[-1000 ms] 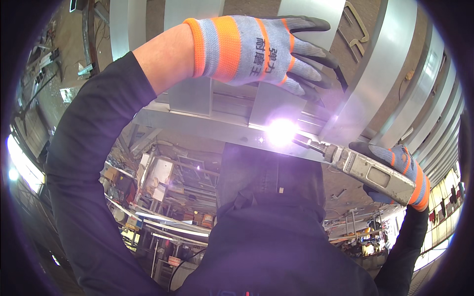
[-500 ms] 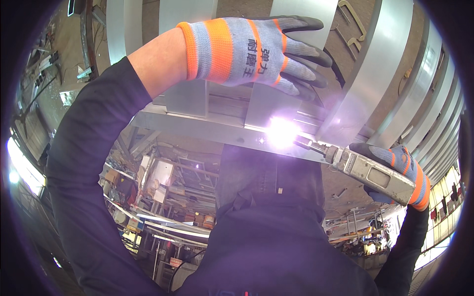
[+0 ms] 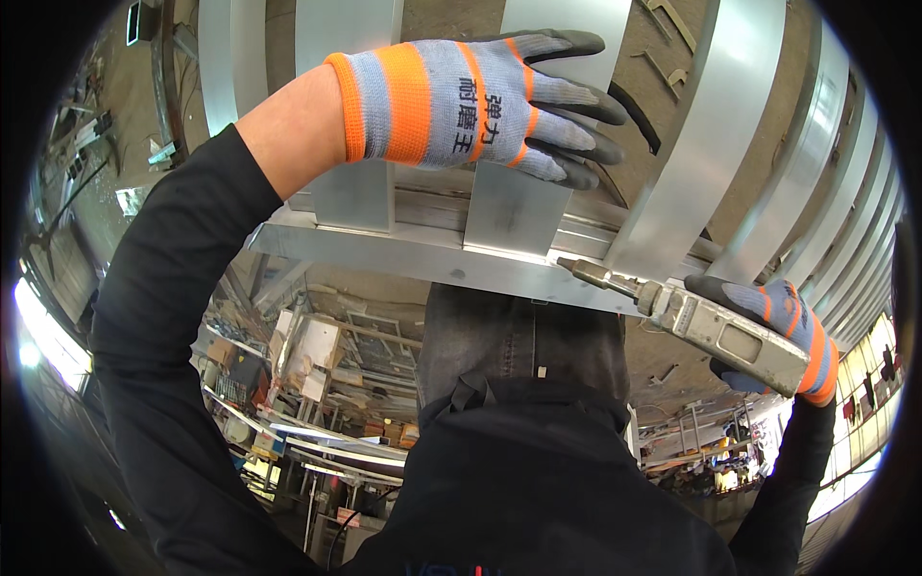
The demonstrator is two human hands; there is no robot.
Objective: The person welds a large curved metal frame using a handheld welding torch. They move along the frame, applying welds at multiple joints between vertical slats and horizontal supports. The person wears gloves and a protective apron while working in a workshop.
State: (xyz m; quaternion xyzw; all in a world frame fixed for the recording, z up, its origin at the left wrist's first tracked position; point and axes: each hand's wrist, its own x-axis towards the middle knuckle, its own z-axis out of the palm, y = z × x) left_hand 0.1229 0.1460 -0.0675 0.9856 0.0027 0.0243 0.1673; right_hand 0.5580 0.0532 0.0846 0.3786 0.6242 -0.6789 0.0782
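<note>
A welding gun (image 3: 725,336) with a boxy silver body is gripped in my right hand (image 3: 783,322), which wears a grey-blue and orange glove. Its narrow nozzle touches or nearly touches the long metal rail (image 3: 423,264), by the foot of a flat upright slat (image 3: 514,211). A small bright spot shows at the nozzle tip. My left hand (image 3: 471,106), in a matching glove with dark fingertips, lies palm down across the slats beyond the rail. Its fingers are stretched out and apart, holding nothing; whether the palm presses on the metal is hidden.
More silver slats (image 3: 706,144) run in a row toward the right. Bent metal pieces (image 3: 663,72) and a dark curved strip (image 3: 634,115) show between them. On the left floor lie metal scraps (image 3: 163,154). Cluttered shelves and frames (image 3: 327,355) stand at lower left.
The dazzling white-violet weld glare at the nozzle has died down to a small glint. My left hand has shifted slightly left; the welding gun has stayed almost in place.
</note>
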